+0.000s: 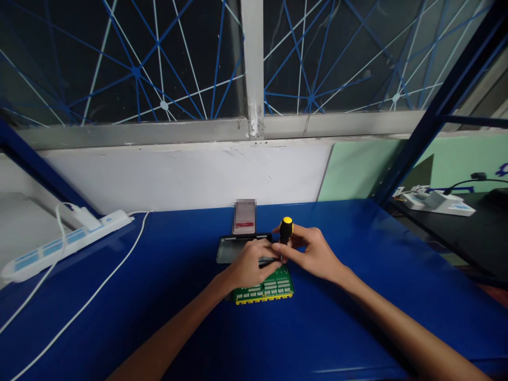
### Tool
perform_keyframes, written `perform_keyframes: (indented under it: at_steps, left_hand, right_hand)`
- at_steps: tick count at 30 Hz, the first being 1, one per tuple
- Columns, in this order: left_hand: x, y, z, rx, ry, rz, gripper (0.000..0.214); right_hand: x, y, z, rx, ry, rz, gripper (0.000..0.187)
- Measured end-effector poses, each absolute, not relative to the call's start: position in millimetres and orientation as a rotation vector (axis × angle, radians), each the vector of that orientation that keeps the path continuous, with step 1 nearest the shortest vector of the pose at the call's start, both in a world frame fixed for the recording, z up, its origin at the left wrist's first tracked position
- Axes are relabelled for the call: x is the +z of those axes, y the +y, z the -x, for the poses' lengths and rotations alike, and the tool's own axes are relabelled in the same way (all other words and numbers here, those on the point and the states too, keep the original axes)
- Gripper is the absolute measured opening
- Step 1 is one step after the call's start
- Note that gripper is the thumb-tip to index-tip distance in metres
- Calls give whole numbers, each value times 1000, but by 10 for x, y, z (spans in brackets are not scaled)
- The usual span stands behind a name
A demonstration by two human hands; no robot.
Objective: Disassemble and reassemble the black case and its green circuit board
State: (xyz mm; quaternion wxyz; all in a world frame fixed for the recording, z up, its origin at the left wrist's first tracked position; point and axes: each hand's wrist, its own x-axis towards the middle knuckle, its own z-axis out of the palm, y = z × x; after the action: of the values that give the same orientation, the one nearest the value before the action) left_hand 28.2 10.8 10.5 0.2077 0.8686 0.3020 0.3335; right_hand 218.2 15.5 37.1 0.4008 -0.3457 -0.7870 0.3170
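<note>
Right hand (311, 251): thumb and fingers closed around the screwdriver (286, 230).
Screwdriver: black and yellow, upright, yellow cap up, above the far right part of the board.
Left hand (254, 262): over the board, fingertips meeting the right hand's near the screwdriver's lower end; cannot tell whether they grip anything.
Board (273, 286): green, yellow strip along its near side, around the middle of the counter (337, 328), partly covered by the left hand.
Tray (228, 251): grey, dark-rimmed, just beyond the board.
Packet (245, 216): at the middle of the counter's back edge, partly pixelated.
Power strip (71, 245): white, along the left edge toward the back left corner.
</note>
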Motion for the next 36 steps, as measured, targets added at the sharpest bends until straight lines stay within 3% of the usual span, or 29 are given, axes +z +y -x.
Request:
perform_keyframes:
  at_steps: [22,36]
  left_hand:
    - [119,132,-267,877,867,-2284,8]
    - [119,375,-425,914,1049,-2437,8]
  right_hand:
    - [405,159,-2205,891,-1826,851,20]
    - [578,356,-2498,646,-1563,842,18]
